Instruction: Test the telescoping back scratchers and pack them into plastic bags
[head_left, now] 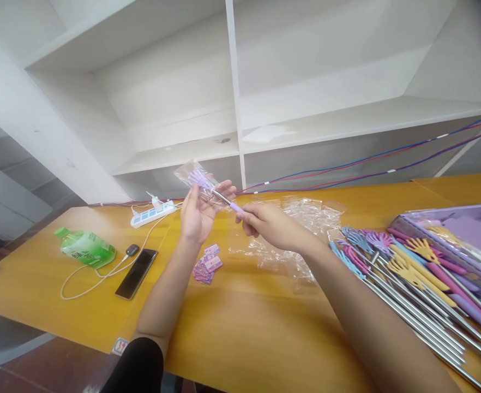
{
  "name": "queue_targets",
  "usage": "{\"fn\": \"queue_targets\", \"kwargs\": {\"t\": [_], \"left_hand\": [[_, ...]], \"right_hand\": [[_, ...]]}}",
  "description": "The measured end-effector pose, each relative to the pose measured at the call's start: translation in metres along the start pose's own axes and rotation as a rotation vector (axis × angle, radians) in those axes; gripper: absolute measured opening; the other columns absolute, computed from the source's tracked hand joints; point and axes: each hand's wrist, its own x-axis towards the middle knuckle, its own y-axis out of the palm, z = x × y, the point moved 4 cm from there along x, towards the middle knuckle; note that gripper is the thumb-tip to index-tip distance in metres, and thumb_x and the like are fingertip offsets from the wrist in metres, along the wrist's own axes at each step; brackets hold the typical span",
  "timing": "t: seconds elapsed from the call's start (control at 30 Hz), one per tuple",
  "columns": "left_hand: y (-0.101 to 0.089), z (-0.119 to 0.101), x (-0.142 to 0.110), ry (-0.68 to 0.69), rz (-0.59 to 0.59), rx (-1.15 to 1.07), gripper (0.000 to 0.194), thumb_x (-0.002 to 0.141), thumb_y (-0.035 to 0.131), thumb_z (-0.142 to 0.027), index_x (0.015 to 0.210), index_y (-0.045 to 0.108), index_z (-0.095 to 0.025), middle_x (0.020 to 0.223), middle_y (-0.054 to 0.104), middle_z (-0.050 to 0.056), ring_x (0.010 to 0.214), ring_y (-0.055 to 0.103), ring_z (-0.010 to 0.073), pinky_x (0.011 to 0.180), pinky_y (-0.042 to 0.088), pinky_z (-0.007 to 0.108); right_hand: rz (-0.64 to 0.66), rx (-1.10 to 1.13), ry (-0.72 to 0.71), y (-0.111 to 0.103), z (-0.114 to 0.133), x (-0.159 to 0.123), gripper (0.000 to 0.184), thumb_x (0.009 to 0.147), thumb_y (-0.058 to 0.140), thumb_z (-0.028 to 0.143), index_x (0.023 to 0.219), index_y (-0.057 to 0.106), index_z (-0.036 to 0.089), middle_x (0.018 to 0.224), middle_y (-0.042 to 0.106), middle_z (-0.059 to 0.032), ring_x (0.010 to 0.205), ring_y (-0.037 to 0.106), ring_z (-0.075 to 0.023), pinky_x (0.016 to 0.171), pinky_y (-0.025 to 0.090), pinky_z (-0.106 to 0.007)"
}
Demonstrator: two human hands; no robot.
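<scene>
Above the middle of the table I hold a purple back scratcher [223, 197] with a metal shaft. Its hand-shaped head lies inside a clear plastic bag [185, 170]. My left hand [199, 215] pinches the bag around the head, thumb on the near side and other fingers behind. My right hand [260, 222] is closed on the purple handle end, which sticks out of the bag. Below my hands lies a small heap of pink and purple cards [208, 266]. Under and beyond my right wrist a pile of clear bags [301, 229] is spread out.
On the right lie several coloured back scratchers [412, 284] beside a purple box [406, 218]. At the left are a green bottle [87, 248], a phone [136, 274], a white cable and a power strip [154, 213]. White shelves [175, 98] stand behind the table.
</scene>
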Motion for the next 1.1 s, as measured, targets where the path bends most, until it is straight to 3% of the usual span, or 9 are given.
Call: {"fn": "queue_targets", "kwargs": {"t": [0.23, 0.43, 0.57, 0.7, 0.9, 1.1], "left_hand": [[-0.003, 0.001, -0.001, -0.007, 0.074, 0.182, 0.050, 0.093, 0.079, -0.057, 0.112, 0.077, -0.011, 0.114, 0.083, 0.019, 0.104, 0.083, 0.0317, 0.097, 0.066, 0.045], [0.001, 0.010, -0.004, -0.086, 0.152, 0.232, 0.053, 0.091, 0.081, -0.059, 0.112, 0.077, -0.011, 0.113, 0.083, 0.020, 0.115, 0.080, 0.0340, 0.097, 0.066, 0.044], [-0.005, 0.005, 0.001, 0.021, 0.046, 0.206, 0.045, 0.093, 0.079, -0.056, 0.106, 0.075, -0.013, 0.111, 0.083, 0.017, 0.104, 0.082, 0.0303, 0.095, 0.066, 0.042], [-0.015, -0.002, 0.007, 0.097, -0.063, 0.180, 0.041, 0.094, 0.079, -0.052, 0.105, 0.074, -0.013, 0.110, 0.084, 0.016, 0.095, 0.084, 0.0262, 0.093, 0.066, 0.039], [-0.013, 0.002, 0.006, 0.057, -0.067, 0.171, 0.045, 0.093, 0.078, -0.055, 0.106, 0.074, -0.012, 0.109, 0.084, 0.018, 0.108, 0.082, 0.0312, 0.102, 0.064, 0.048], [0.008, 0.022, -0.007, -0.046, 0.023, 0.169, 0.052, 0.084, 0.085, -0.061, 0.104, 0.076, -0.013, 0.105, 0.084, 0.017, 0.116, 0.079, 0.0334, 0.105, 0.064, 0.050]], "right_hand": [[-0.004, 0.031, -0.039, -0.001, -0.001, -0.001, 0.034, 0.108, 0.044, 0.041, 0.092, 0.067, 0.020, 0.078, 0.073, -0.0013, 0.068, 0.065, -0.0145, 0.065, 0.044, -0.029], [-0.033, 0.092, -0.045, -0.002, -0.001, 0.000, 0.036, 0.106, 0.049, 0.045, 0.093, 0.070, 0.019, 0.078, 0.073, -0.0027, 0.068, 0.067, -0.0150, 0.064, 0.046, -0.029], [0.015, 0.068, -0.020, -0.011, 0.005, -0.008, 0.032, 0.104, 0.057, 0.050, 0.096, 0.067, 0.020, 0.082, 0.074, -0.0021, 0.070, 0.067, -0.0141, 0.062, 0.046, -0.028], [0.044, 0.038, 0.000, -0.026, 0.011, -0.022, 0.020, 0.100, 0.062, 0.038, 0.109, 0.067, 0.021, 0.088, 0.077, -0.0029, 0.073, 0.069, -0.0147, 0.062, 0.047, -0.028], [-0.062, 0.092, -0.075, -0.033, 0.016, -0.024, 0.016, 0.098, 0.062, 0.034, 0.100, 0.069, 0.019, 0.092, 0.080, -0.0046, 0.074, 0.072, -0.0151, 0.066, 0.051, -0.028], [-0.305, -0.009, -0.178, -0.031, 0.018, -0.020, 0.020, 0.098, 0.070, 0.035, 0.083, 0.072, 0.021, 0.079, 0.076, -0.0002, 0.068, 0.066, -0.0141, 0.071, 0.047, -0.029]]}}
